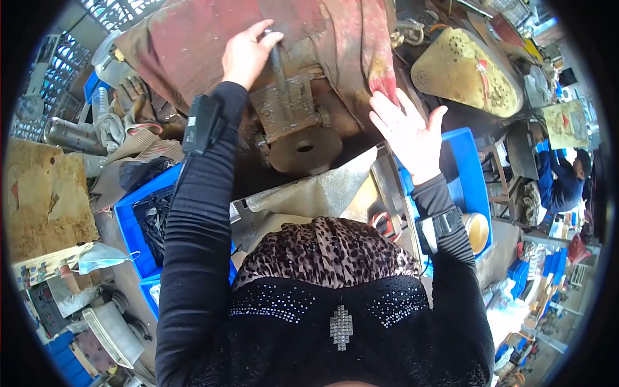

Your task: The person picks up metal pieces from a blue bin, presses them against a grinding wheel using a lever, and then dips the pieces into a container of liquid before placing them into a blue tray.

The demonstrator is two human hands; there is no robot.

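At the top centre, my left hand (245,57) has its thumb and forefinger closed about the upper end of an upright metal rod (276,64). The rod rises from a greasy metal block (284,106) dotted with small bright bits. In front of that block lies a rusty round plate (306,153) with a dark hole in it. My right hand (410,135) is held in the air with its palm up and fingers spread, holding nothing. It is nearest to the hanging end of a stained red cloth (367,45) and the blue bin below.
A blue bin (461,174) stands at right, another blue bin (124,222) with dark thin pieces at left. Dirty work gloves (132,100) lie far left. A yellowish board (467,71) sits at upper right. Another person (561,180) in blue is at the far right.
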